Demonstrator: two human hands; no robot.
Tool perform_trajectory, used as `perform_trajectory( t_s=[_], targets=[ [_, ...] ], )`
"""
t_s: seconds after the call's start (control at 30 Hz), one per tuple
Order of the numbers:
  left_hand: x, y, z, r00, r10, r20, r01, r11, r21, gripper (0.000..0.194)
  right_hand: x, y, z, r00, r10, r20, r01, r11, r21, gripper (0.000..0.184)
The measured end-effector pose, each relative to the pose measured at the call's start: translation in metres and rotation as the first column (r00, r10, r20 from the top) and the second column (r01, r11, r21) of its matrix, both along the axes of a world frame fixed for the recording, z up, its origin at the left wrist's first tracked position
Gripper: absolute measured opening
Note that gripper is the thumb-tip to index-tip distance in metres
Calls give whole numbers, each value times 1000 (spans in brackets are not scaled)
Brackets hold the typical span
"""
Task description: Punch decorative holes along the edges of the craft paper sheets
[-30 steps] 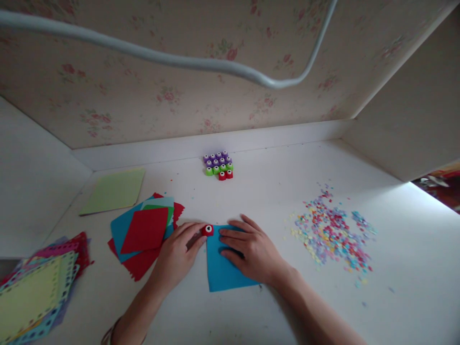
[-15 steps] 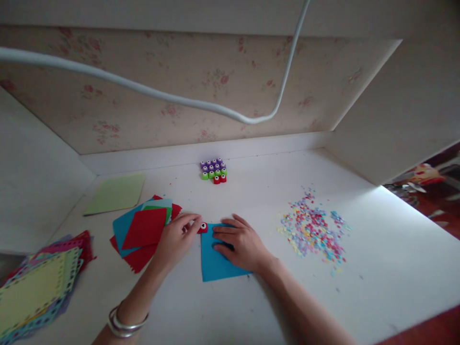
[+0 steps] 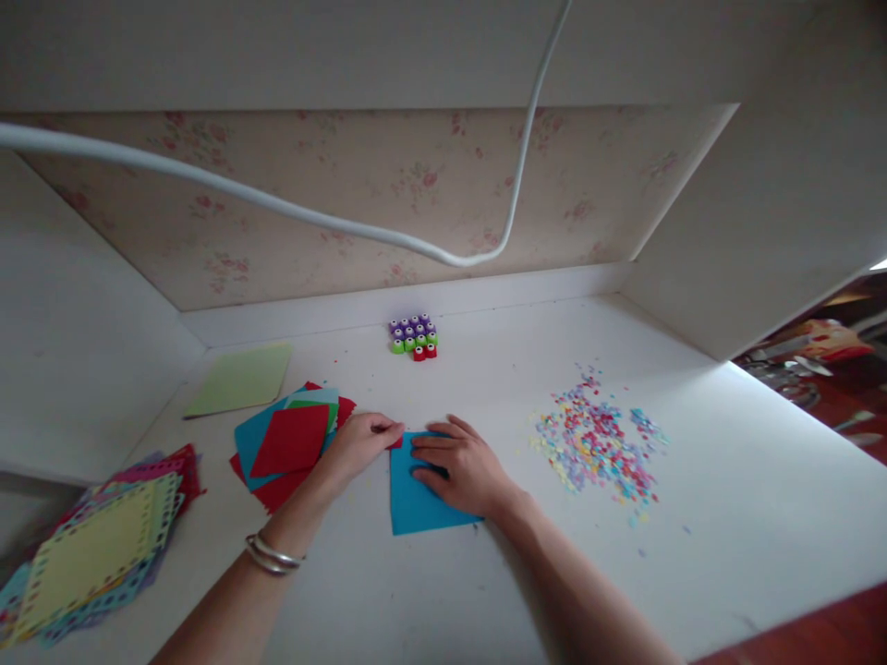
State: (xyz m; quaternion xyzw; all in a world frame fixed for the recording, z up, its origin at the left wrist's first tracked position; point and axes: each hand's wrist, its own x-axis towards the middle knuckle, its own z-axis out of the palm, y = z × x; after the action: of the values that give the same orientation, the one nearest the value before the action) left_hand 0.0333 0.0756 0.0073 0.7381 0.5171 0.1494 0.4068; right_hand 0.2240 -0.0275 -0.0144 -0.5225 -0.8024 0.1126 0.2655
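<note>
A sheet of blue paper [image 3: 419,510] lies on the white tabletop before me. My right hand [image 3: 466,469] rests on its upper right part with fingers outstretched, holding it flat. At the paper's top left corner, my left hand [image 3: 361,447] has its fingers closed on a small red paper punch [image 3: 396,443]. The thumb and fingertips cover most of the punch, so only a bit of its red side shows. How far the paper corner sits inside it is hidden.
Several small punches [image 3: 414,334] in purple, green and red stand at the back. Left are coloured paper sheets [image 3: 289,441], pale green paper [image 3: 239,379] and hole-edged sheets [image 3: 97,554]. Confetti [image 3: 600,439] is scattered right. A white cable [image 3: 333,222] hangs across the front.
My left fingers have moved over the top of the red punch, covering its white-ringed button. The right hand stays on the blue paper. The whole view has shifted slightly.
</note>
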Motion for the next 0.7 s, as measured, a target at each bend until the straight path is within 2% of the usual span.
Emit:
perform_trajectory(
  t_s=[0.2,0.37,0.5,0.6,0.7],
  targets=[
    [7,2,0,997,70,-25,-72,989,-128,32,-1,-1,-3,1000,-11,8,11,1000,12,23],
    [10,5,1,996,87,-30,-91,969,-229,34,-2,0,-3,1000,-3,-3,3,1000,3,23],
    [8,2,6,997,77,24,-67,956,-287,37,-1,0,-3,1000,-4,-10,4,1000,7,23],
    [4,-1,9,995,61,81,-33,952,-304,41,0,0,-3,1000,4,-14,-4,1000,8,25],
    [-4,-1,10,992,49,112,-19,966,-259,41,0,0,-2,1000,1,-12,-1,1000,3,25]
  ],
)
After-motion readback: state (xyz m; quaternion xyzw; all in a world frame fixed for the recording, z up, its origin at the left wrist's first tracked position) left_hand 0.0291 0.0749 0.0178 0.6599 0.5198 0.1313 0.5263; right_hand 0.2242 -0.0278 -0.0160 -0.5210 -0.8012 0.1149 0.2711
